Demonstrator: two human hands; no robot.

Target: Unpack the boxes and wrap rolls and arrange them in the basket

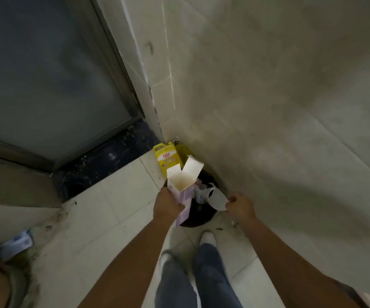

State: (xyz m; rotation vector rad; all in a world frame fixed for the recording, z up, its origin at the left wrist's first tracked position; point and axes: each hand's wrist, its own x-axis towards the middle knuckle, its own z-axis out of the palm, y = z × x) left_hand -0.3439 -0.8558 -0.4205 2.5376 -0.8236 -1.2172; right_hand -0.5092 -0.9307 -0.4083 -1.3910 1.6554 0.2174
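Our left hand [167, 204] is clamped on the opened box [183, 187], its long axis tilting far-right over the dark bin [198, 215]; our right hand [240, 206] pinches torn white wrapping [218, 200] above the bin's right rim. No basket in view.

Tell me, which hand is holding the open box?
The left hand grips the open purple-and-white box. The right hand only pinches a torn white wrapper.
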